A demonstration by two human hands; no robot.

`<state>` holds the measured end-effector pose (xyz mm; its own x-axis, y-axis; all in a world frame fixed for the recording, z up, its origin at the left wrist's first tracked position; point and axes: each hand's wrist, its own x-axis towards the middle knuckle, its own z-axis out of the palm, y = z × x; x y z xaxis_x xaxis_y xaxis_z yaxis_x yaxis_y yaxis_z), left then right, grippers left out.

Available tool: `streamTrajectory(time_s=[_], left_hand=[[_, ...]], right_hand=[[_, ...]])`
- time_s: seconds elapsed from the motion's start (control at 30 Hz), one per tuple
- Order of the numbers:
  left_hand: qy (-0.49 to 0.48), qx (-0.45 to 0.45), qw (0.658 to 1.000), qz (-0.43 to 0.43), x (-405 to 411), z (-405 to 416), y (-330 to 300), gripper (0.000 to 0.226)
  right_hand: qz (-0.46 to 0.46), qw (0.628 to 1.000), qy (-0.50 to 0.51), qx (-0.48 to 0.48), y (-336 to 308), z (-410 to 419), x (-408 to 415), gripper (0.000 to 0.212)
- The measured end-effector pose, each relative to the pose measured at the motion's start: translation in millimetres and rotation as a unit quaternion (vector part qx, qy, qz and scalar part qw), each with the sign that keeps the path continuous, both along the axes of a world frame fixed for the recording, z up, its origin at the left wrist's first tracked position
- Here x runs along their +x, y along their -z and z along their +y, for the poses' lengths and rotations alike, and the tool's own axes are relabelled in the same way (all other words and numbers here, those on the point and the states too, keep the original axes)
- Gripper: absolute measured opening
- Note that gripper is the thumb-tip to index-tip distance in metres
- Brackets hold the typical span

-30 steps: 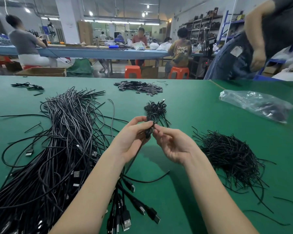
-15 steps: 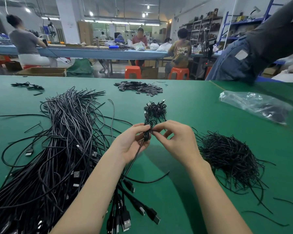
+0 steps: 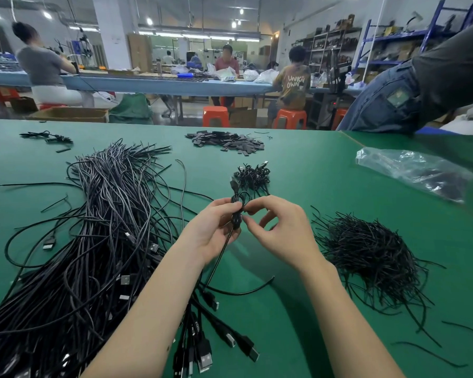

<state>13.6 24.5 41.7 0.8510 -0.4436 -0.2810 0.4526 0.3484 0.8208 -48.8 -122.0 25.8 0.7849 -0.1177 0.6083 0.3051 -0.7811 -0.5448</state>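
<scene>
Green worktop (image 3: pixel 311 173) is stretching ahead; just above it the left hand (image 3: pixel 210 230) is gripping the coiled cable (image 3: pixel 237 214), its long axis standing upright, while the right hand (image 3: pixel 281 233) is pinching its middle from the right.

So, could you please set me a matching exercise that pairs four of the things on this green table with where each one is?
Things:
1. coiled cable
2. pile of twist ties
3. clear plastic bag
4. heap of loose cables

Places:
A. near the far right edge of the green table
B. spread out to the left of the left hand
C. gripped by the left hand and pinched by the right hand
D. lying just right of the right hand

Pairs: 1-C, 2-D, 3-A, 4-B.
</scene>
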Motion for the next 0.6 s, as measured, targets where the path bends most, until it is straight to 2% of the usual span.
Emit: streamTrajectory(time_s=[0.07,0.2,0.27,0.3,0.33,0.37,0.4,0.43,0.47,0.5,0.53,0.6], left_hand=[[0.007,0.000,1.000,0.003,0.0,-0.1,0.2,0.016],[0.012,-0.003,1.000,0.000,1.2,-0.6,3.3,0.016],[0.006,-0.005,1.000,-0.017,2.4,-1.7,5.4,0.016],[0.005,-0.007,0.999,-0.031,2.9,-1.7,5.8,0.016],[0.007,-0.012,0.999,-0.046,3.1,-1.5,5.8,0.017],[0.012,-0.022,0.998,-0.059,3.0,-1.7,5.4,0.018],[0.018,-0.032,0.997,-0.071,2.9,-2.3,4.9,0.019],[0.021,-0.039,0.996,-0.078,2.6,-3.2,5.0,0.020],[0.016,-0.039,0.996,-0.080,2.5,-3.8,5.4,0.021],[0.003,-0.035,0.996,-0.077,2.7,-4.4,6.2,0.021],[-0.015,-0.026,0.997,-0.074,3.2,-4.8,7.0,0.021],[-0.058,-0.007,0.995,-0.079,4.7,-5.2,8.9,0.020]], right_hand=[[-0.018,0.999,0.018,-0.032,-0.5,0.1,-0.8,0.010],[-0.055,0.997,0.039,-0.038,2.1,3.0,0.6,0.003],[-0.031,0.998,0.029,0.049,3.3,9.4,2.9,0.002],[0.012,0.986,0.014,0.165,2.3,12.1,5.0,0.002],[0.077,0.941,-0.010,0.329,-0.8,13.2,6.2,0.003],[0.155,0.847,-0.051,0.505,-5.0,13.5,6.1,0.004],[0.223,0.722,-0.095,0.648,-8.7,12.2,5.2,0.004],[0.257,0.618,-0.119,0.734,-10.2,10.1,4.0,0.006],[0.272,0.572,-0.126,0.763,-10.1,9.3,3.0,0.008],[0.280,0.582,-0.124,0.753,-9.8,10.5,3.5,0.008],[0.278,0.632,-0.114,0.714,-9.0,12.2,5.1,0.008],[0.253,0.760,-0.080,0.593,-8.3,16.4,7.6,0.018]])
